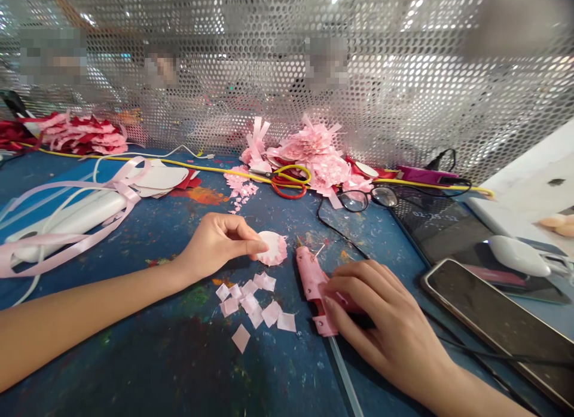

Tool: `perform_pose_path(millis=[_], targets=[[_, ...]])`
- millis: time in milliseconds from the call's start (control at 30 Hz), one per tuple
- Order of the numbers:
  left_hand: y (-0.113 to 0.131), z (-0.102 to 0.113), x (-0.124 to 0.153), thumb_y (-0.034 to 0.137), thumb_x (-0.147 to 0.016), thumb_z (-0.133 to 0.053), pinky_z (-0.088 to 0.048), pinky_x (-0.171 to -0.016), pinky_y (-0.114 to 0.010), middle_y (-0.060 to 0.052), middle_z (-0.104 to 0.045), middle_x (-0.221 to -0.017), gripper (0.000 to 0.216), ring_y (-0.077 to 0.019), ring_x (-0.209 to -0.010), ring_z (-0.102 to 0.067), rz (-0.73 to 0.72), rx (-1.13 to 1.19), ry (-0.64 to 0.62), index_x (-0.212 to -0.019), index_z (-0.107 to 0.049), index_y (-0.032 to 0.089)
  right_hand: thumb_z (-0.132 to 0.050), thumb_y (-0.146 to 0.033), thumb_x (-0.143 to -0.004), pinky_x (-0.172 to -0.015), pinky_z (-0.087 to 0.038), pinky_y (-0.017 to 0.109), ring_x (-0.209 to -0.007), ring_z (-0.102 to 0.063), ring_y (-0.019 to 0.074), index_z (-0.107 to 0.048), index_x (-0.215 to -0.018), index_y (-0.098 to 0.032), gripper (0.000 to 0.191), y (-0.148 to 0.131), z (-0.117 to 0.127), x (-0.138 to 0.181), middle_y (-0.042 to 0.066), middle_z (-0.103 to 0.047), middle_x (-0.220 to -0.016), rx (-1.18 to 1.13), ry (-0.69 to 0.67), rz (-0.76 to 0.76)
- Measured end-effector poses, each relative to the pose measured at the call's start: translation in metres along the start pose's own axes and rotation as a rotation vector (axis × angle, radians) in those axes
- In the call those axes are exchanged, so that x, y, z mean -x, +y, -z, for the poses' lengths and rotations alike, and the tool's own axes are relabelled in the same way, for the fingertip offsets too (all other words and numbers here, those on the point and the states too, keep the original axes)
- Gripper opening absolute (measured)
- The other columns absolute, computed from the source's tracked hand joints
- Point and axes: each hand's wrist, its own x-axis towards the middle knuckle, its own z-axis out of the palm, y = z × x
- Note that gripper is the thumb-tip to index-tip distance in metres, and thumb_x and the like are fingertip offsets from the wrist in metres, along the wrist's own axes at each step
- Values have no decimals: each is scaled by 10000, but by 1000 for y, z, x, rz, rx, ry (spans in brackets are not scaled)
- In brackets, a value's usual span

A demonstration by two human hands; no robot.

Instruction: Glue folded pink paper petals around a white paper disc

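My left hand pinches the edge of a small round pink paper flower lying on the blue paint-stained table. My right hand rests with its fingers closed over a pink glue gun that lies on the table, nozzle pointing away toward the flower. A clear glue stick sticks out of the gun's back. Several small pink paper squares lie scattered between my hands.
Red and yellow scissors, a heap of pink paper flowers and eyeglasses lie by the perforated metal screen. A phone and tablet are at the right. Pink ribbon trails at the left. People sit behind the screen.
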Motion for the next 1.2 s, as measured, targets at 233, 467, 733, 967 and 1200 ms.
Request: perform_pose_path(millis=[233,467,733,967,1200], targets=[[-1,-1,1,193,-694,-712,-385,-393,-127,-6,-698,-579,181,-90,-475,-645,62,-82,-60,-567,-596,137,-519,-176,-854,-683,-423,320,-754,-509,166,-584,-865,-185,67,-1,1,-1,52,-592,-838,0,-3,10],[3,-1,4,262,-732,-677,-384,-390,-138,-34,-705,-618,192,-88,-439,-633,57,-101,-55,-615,-605,128,-520,-173,-855,-701,-416,331,-773,-505,171,-579,-876,-184,64,1,-1,0,53,-587,-853,-10,-9,-1],[2,0,3,335,-859,-520,-447,-445,-150,-25,-686,-619,280,-95,-483,-653,116,-99,-210,-709,-638,129,-515,-184,-854,-678,-428,320,-749,-516,164,-589,-857,-179,73,0,1,-2,51,-594,-832,11,2,12],[6,0,8,392,-875,-479,-450,-471,-172,-13,-641,-488,393,-92,-447,-598,40,-140,-160,-575,-564,153,-525,-171,-850,-674,-429,320,-746,-516,166,-587,-864,-180,65,-2,3,-3,53,-597,-833,6,-7,18],[0,3,9,459,-902,-406,-412,-475,-209,19,-426,-326,597,-83,-368,-491,-70,-242,-98,-369,-398,188,-531,-172,-841,-666,-434,316,-735,-524,162,-595,-851,-175,64,-2,2,-5,51,-597,-822,17,-5,24]])
